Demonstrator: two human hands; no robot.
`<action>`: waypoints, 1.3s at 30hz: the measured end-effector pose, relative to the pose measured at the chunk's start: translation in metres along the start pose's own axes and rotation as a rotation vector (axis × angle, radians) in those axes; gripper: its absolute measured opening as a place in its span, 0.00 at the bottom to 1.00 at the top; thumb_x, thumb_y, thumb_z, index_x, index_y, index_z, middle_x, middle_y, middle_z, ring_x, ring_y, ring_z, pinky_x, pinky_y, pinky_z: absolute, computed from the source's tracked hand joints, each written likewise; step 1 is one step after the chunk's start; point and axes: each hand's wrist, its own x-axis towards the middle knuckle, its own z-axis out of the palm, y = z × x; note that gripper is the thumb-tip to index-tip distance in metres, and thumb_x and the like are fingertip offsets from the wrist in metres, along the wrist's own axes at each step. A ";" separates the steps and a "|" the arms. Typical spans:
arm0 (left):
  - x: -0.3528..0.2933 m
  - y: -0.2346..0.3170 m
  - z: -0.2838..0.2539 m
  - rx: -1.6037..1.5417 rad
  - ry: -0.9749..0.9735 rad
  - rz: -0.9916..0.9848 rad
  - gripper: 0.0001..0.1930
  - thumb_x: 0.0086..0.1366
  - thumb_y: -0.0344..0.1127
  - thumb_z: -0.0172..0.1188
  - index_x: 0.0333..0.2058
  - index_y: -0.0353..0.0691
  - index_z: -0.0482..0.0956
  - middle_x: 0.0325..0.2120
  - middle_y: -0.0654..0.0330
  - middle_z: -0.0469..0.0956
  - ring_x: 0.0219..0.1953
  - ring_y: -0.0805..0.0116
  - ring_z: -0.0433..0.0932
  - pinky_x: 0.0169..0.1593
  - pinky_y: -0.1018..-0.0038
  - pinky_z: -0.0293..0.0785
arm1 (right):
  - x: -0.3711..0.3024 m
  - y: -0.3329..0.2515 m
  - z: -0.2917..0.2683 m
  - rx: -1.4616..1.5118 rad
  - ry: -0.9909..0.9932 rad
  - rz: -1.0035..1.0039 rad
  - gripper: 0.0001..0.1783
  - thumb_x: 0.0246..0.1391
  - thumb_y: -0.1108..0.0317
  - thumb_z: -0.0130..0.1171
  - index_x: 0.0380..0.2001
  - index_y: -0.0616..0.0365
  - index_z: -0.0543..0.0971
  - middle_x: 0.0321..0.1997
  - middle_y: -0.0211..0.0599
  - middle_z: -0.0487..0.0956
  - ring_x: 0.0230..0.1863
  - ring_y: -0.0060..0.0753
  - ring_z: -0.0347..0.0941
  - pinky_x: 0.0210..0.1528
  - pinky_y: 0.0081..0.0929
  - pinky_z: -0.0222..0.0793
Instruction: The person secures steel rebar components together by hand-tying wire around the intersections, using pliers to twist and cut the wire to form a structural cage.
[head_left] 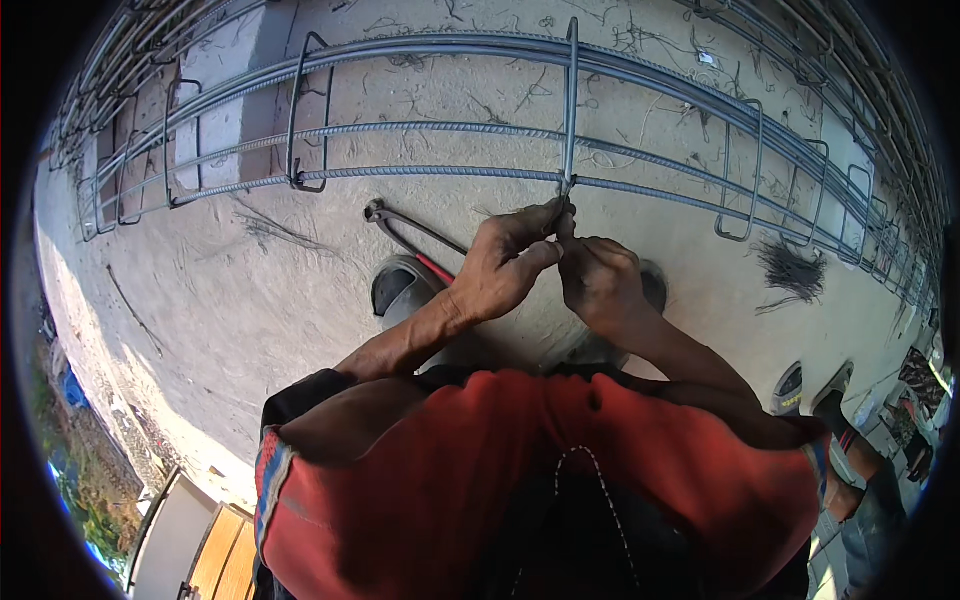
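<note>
A long cage of ribbed steel rebar (430, 171) runs across in front of me, with rectangular stirrups around it. Just below the point where one upright stirrup (571, 100) meets the nearest bar, both my hands come together. Thin dark tie wire (567, 190) shows at that joint, above the fingertips. My left hand (505, 260) is closed, thumb and fingers pinching at the wire. Beside and touching it, my right hand (603, 283) is also closed in a pinch there; its fingertips are partly hidden. Nippers with red handles (395, 222) lie on the floor left of my hands.
Bundles of cut tie wire lie on the concrete, one dark bundle (790, 270) at right and a looser one (275, 230) at left. White blocks (225, 130) stand behind the cage. More rebar (850, 60) is stacked at far right. Another person's foot (835, 385) is at lower right.
</note>
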 end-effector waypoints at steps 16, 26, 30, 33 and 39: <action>0.006 -0.046 0.005 0.340 0.277 0.437 0.06 0.53 0.26 0.59 0.20 0.33 0.72 0.14 0.50 0.68 0.16 0.50 0.68 0.20 0.65 0.63 | 0.093 -0.013 -0.064 -0.308 -0.439 -0.567 0.09 0.42 0.72 0.54 0.31 0.58 0.77 0.30 0.34 0.76 0.39 0.31 0.74 0.43 0.28 0.71; 0.001 -0.046 -0.001 0.146 0.189 0.220 0.05 0.54 0.27 0.57 0.22 0.32 0.73 0.15 0.49 0.72 0.16 0.60 0.70 0.22 0.70 0.64 | 0.115 -0.008 -0.050 -0.332 -0.526 -0.862 0.04 0.42 0.71 0.54 0.24 0.59 0.73 0.24 0.34 0.74 0.32 0.33 0.74 0.35 0.28 0.73; 0.005 -0.028 -0.001 0.369 0.171 0.259 0.03 0.54 0.26 0.55 0.24 0.32 0.74 0.19 0.47 0.75 0.21 0.52 0.75 0.26 0.67 0.69 | 0.112 -0.024 -0.069 -0.596 -0.549 -0.966 0.07 0.46 0.68 0.54 0.24 0.60 0.77 0.24 0.36 0.77 0.32 0.32 0.77 0.34 0.27 0.75; -0.005 -0.015 -0.015 0.552 0.157 0.221 0.03 0.54 0.24 0.53 0.25 0.32 0.75 0.22 0.46 0.76 0.25 0.48 0.76 0.29 0.63 0.70 | 0.111 -0.036 -0.066 -0.846 -0.646 -0.839 0.08 0.45 0.69 0.54 0.18 0.61 0.77 0.21 0.35 0.77 0.29 0.31 0.77 0.28 0.26 0.75; 0.004 0.005 -0.025 0.768 0.079 0.309 0.04 0.54 0.25 0.53 0.28 0.32 0.76 0.23 0.45 0.76 0.27 0.48 0.76 0.30 0.62 0.71 | 0.060 0.006 -0.066 -0.802 -0.356 -0.410 0.06 0.45 0.70 0.54 0.21 0.62 0.74 0.19 0.37 0.76 0.23 0.32 0.77 0.22 0.27 0.73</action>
